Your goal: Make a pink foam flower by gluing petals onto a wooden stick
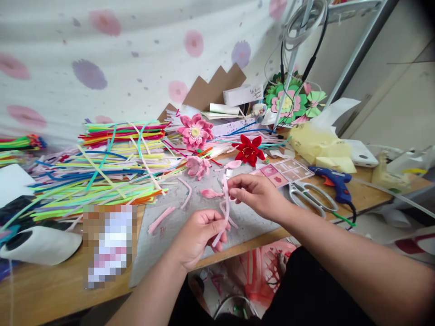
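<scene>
A pale pink pipe cleaner (pixel 226 194) runs upright between my two hands. My left hand (pixel 208 230) pinches its lower end near the table's front edge. Higher up, my right hand (pixel 253 192) has thumb and forefinger closed at the same strip. Pink petals made of pipe cleaner, one petal (pixel 211 194) beside the strip and another petal (pixel 233 165) above it, lie on the grey mat (pixel 149 251). A bent pink pipe cleaner (pixel 185 192) and a small bundle of pink pieces (pixel 161 220) rest to the left.
Bundles of coloured pipe cleaners (pixel 112 167) fill the left back. Behind the mat sit a pink flower (pixel 195 131), a smaller pink flower (pixel 198 167) and a red flower (pixel 249 149). Scissors (pixel 311 198) and a blue glue gun (pixel 335 181) lie right; a white roll (pixel 45 244) lies left.
</scene>
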A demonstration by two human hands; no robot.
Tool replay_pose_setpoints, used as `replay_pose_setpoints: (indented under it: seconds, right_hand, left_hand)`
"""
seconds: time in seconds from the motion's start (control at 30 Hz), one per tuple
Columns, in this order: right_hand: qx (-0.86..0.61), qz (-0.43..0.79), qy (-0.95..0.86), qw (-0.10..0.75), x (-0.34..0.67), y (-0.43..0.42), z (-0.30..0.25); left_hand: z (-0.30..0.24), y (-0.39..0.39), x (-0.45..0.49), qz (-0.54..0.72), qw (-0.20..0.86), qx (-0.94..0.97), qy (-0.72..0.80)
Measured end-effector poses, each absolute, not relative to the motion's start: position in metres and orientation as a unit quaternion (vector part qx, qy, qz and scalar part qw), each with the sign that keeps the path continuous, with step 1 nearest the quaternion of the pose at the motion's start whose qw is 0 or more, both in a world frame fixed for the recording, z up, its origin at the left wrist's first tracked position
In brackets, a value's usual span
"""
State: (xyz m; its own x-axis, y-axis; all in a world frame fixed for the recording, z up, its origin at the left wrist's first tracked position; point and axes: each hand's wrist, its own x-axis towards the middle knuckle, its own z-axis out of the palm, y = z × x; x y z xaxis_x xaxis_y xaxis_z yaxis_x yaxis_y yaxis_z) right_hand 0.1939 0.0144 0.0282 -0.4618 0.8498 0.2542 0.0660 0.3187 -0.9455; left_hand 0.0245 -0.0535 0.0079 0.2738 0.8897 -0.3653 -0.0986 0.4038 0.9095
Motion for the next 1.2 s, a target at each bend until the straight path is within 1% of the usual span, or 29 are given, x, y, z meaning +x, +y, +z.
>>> replay_pose_setpoints:
  seconds: [0.1, 0.17, 0.23, 0.3, 0.4, 0.47, 0.57, 0.67, 0.73, 0.8, 0.9, 1.03, 1.1, 1.2]
  right_hand:
    - [-0.303, 0.48, -0.729, 0.383, 0.195, 0.01, 0.026]
    - [-0.267, 0.435, -0.773, 0.376, 0.195, 0.007, 0.025]
    - [-0.2, 0.344, -0.842, 0.364, 0.198, 0.006, 0.025]
    - [-0.138, 0.229, -0.9, 0.343, 0.203, 0.007, 0.028]
    - [-0.112, 0.067, -0.943, 0.307, 0.21, 0.007, 0.033]
    - [-0.109, -0.016, -0.953, 0.282, 0.213, 0.006, 0.037]
    - [-0.101, -0.089, -0.958, 0.253, 0.214, 0.001, 0.043]
    - [-0.102, -0.106, -0.958, 0.245, 0.214, -0.002, 0.043]
    - [-0.107, -0.075, -0.958, 0.256, 0.214, -0.003, 0.039]
    - [-0.123, -0.003, -0.949, 0.291, 0.214, -0.003, 0.034]
    - [-0.174, 0.178, -0.91, 0.331, 0.21, -0.004, 0.027]
    - [-0.266, 0.449, -0.794, 0.312, 0.197, -0.009, 0.018]
    - [-0.31, 0.538, -0.714, 0.323, 0.19, -0.012, 0.011]
    - [-0.349, 0.609, -0.617, 0.356, 0.182, -0.015, 0.001]
  left_hand:
    - [0.007, -0.055, 0.026, 0.38, 0.699, 0.39, 0.464]
    - [0.008, -0.055, 0.027, 0.382, 0.712, 0.379, 0.451]
    - [0.008, -0.056, 0.027, 0.383, 0.725, 0.362, 0.443]
    - [0.008, -0.057, 0.026, 0.385, 0.741, 0.34, 0.432]
    - [0.008, -0.058, 0.022, 0.385, 0.769, 0.302, 0.412]
    - [0.009, -0.06, 0.021, 0.385, 0.779, 0.279, 0.409]
    - [0.011, -0.064, 0.021, 0.393, 0.776, 0.246, 0.427]
    - [0.011, -0.069, 0.022, 0.393, 0.778, 0.231, 0.432]
    - [0.009, -0.072, 0.022, 0.394, 0.782, 0.235, 0.422]
    - [0.005, -0.075, 0.02, 0.4, 0.776, 0.253, 0.417]
    - [0.001, -0.078, 0.018, 0.42, 0.746, 0.3, 0.421]
    - [-0.002, -0.08, 0.018, 0.46, 0.681, 0.337, 0.46]
    - [-0.003, -0.08, 0.019, 0.467, 0.662, 0.344, 0.474]
    - [-0.005, -0.08, 0.019, 0.471, 0.656, 0.347, 0.477]
